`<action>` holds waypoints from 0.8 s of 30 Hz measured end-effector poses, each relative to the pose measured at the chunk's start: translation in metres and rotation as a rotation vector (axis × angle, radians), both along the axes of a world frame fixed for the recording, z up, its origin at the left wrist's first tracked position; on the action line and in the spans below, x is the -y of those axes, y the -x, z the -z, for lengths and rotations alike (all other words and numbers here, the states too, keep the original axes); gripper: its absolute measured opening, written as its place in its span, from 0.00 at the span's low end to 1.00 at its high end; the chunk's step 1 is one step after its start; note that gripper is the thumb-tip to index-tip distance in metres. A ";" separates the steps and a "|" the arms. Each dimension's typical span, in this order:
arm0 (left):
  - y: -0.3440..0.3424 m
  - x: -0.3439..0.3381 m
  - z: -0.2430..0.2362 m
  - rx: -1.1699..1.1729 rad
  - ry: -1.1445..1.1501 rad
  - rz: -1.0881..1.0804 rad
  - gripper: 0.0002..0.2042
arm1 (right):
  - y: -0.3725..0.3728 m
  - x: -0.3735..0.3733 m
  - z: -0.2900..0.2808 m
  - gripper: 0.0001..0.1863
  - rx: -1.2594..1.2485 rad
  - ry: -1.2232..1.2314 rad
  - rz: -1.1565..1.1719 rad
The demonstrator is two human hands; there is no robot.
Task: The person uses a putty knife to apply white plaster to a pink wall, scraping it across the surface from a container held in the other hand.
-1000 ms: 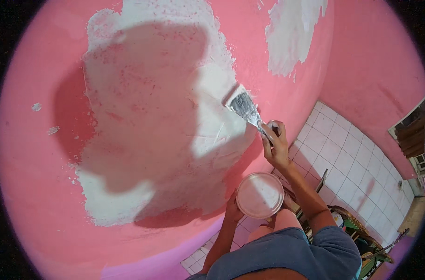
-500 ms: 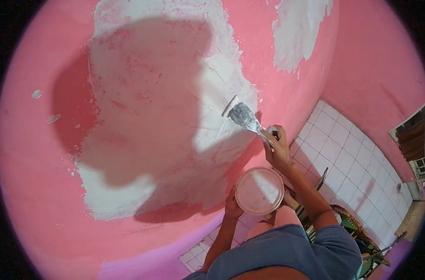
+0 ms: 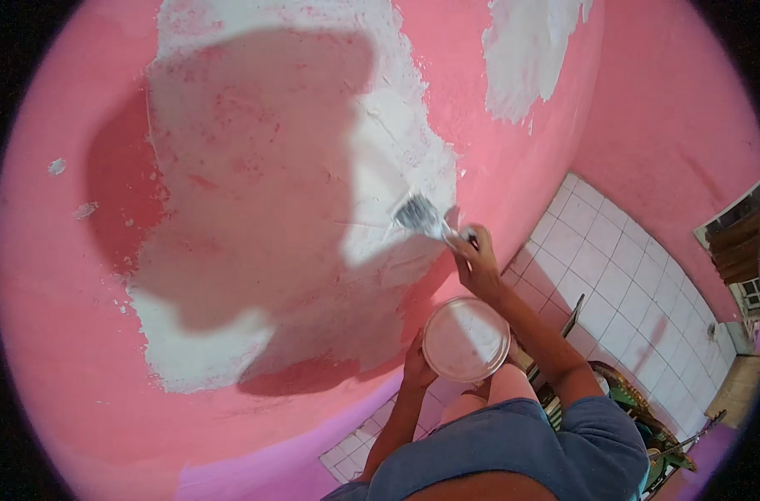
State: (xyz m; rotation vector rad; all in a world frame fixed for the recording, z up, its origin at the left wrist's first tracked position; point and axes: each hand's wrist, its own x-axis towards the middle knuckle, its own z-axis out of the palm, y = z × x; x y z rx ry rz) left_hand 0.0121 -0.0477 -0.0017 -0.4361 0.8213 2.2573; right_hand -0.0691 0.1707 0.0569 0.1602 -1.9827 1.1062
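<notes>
My right hand (image 3: 478,260) grips the handle of a putty knife (image 3: 419,216). Its wide, white-smeared blade lies against a large patch of white filler (image 3: 388,159) on the pink wall (image 3: 54,317). Low in front of me, my left hand (image 3: 417,361) is closed around the left edge of a round, shallow lid-like dish (image 3: 466,340), and some of its fingers are hidden beneath. Whitish material shows on the dish, partly in shadow. A broad shadow covers much of the filler, where pink shows through in thin spots.
Another white filler patch (image 3: 530,58) is on the wall at the upper right. White floor tiles (image 3: 614,259) stretch along the right. Behind my right arm stands green and brown furniture (image 3: 639,409). A window with a brown curtain (image 3: 737,250) is at the far right.
The putty knife and my right hand have shifted slightly left and down across the filler, and the blade is blurred. My left hand stays on the dish, nearly unmoved.
</notes>
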 end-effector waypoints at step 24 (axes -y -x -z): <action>0.002 0.009 0.010 0.054 0.018 0.015 0.23 | 0.013 -0.025 -0.109 0.26 -0.236 0.094 0.071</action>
